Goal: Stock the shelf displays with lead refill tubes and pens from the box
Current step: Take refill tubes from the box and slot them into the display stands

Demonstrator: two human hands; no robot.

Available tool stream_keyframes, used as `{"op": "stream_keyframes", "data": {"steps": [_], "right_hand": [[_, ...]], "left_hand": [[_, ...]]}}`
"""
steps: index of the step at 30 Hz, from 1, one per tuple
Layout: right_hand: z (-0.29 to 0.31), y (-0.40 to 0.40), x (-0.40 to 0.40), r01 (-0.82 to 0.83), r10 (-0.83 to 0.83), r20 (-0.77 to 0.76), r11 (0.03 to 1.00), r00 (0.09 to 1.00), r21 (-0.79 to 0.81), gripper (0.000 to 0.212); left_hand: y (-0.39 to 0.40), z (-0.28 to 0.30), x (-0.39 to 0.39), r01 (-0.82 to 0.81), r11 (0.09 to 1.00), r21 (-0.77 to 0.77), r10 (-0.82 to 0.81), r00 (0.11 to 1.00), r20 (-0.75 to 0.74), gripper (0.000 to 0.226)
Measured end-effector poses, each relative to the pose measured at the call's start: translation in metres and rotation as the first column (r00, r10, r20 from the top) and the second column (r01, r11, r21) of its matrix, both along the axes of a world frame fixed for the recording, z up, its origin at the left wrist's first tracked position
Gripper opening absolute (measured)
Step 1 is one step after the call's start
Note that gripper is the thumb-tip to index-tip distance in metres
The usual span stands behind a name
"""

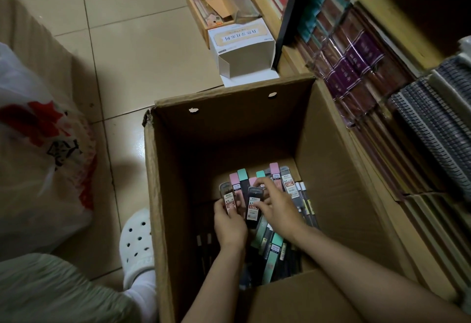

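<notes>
Beside the bookshelf point(369, 72), both hands reached deep into the cardboard box point(163, 195). The left hand point(229, 223) gripped a fanned bunch of lead refill tubes point(230, 201), long axes pointing away past its fingertips. The right hand point(276, 206), just beside it, pinched a dark tube point(253, 210); more lay under both palms.

both forearms are bare, with no sleeve showing, and neither the left hand point(229, 223) nor the right hand point(276, 205) wears a glove, ring or watch. a white clog point(136, 243) with round holes covers one foot, over a white sock point(142, 290). pale green ribbed fabric point(51, 289) covers the leg.
</notes>
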State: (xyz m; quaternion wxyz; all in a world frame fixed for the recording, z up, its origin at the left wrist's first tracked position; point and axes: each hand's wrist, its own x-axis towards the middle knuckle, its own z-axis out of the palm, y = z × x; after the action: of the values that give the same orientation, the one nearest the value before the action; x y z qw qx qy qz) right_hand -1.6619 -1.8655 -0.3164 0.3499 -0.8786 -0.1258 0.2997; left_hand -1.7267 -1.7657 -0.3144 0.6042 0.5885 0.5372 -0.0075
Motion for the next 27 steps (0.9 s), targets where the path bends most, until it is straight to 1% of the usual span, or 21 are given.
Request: {"op": "stream_keyframes", "data": {"steps": [3,5,7,10,12,14,15,16,17,18,19,21,23,25,27], "right_hand": [[0.014,-0.013,0.012,0.179,-0.178,-0.025,0.979,0.984,0.095,0.043],[0.023,-0.020,0.018,0.249,-0.237,-0.086,0.953,0.968,0.173,0.041],[0.030,-0.024,0.021,0.280,-0.243,-0.176,0.931,0.954,0.233,0.044],[0.035,-0.022,0.024,0.274,-0.231,-0.189,0.927,0.954,0.255,0.046],[0.037,-0.019,0.026,0.273,-0.216,-0.215,0.918,0.953,0.287,0.042],[0.036,-0.017,0.029,0.261,-0.192,-0.242,0.918,0.951,0.298,0.041],[0.035,-0.017,0.031,0.256,-0.200,-0.217,0.928,0.955,0.270,0.042],[0.033,-0.018,0.033,0.247,-0.222,-0.142,0.948,0.965,0.198,0.043],[0.030,-0.021,0.035,0.230,-0.228,-0.030,0.970,0.973,0.084,0.046],[0.027,-0.022,0.037,0.210,-0.207,0.060,0.977,0.976,-0.042,0.054],[0.023,-0.023,0.039,0.186,-0.175,0.089,0.972,0.981,-0.141,0.065],[0.017,-0.021,0.042,0.100,-0.096,0.025,0.965,0.995,-0.243,0.088],[0.012,-0.018,0.048,-0.022,0.018,-0.017,0.940,1.000,-0.342,0.103],[0.009,-0.014,0.059,-0.106,0.105,-0.027,0.891,0.994,-0.441,0.106],[0.009,-0.010,0.067,-0.156,0.157,-0.041,0.859,0.987,-0.488,0.102]], "left_hand": [[-0.006,0.009,0.003,0.094,0.992,-0.088,-0.087,0.993,0.076,0.021],[-0.008,0.015,0.003,0.166,0.976,-0.142,-0.149,0.981,0.126,0.021],[-0.010,0.019,0.003,0.253,0.950,-0.181,-0.219,0.958,0.187,0.021],[-0.015,0.020,0.001,0.373,0.910,-0.178,-0.322,0.910,0.263,0.016],[-0.016,0.019,-0.001,0.399,0.901,-0.173,-0.340,0.894,0.293,0.020],[-0.015,0.018,-0.001,0.397,0.901,-0.175,-0.341,0.897,0.281,0.024],[-0.014,0.017,-0.001,0.386,0.905,-0.178,-0.333,0.904,0.268,0.024],[-0.013,0.017,0.000,0.362,0.913,-0.190,-0.310,0.916,0.257,0.025],[-0.012,0.017,0.001,0.326,0.920,-0.215,-0.271,0.930,0.249,0.026],[-0.010,0.016,0.002,0.292,0.925,-0.242,-0.234,0.942,0.241,0.026],[-0.009,0.015,0.003,0.269,0.928,-0.259,-0.210,0.950,0.233,0.026],[-0.007,0.012,0.003,0.239,0.923,-0.303,-0.171,0.957,0.233,0.026],[-0.006,0.009,0.003,0.196,0.889,-0.414,-0.096,0.963,0.250,0.029],[-0.006,0.006,0.004,0.161,0.844,-0.511,-0.024,0.965,0.263,0.033],[-0.007,0.004,0.005,0.146,0.844,-0.517,-0.014,0.968,0.252,0.034]]}}
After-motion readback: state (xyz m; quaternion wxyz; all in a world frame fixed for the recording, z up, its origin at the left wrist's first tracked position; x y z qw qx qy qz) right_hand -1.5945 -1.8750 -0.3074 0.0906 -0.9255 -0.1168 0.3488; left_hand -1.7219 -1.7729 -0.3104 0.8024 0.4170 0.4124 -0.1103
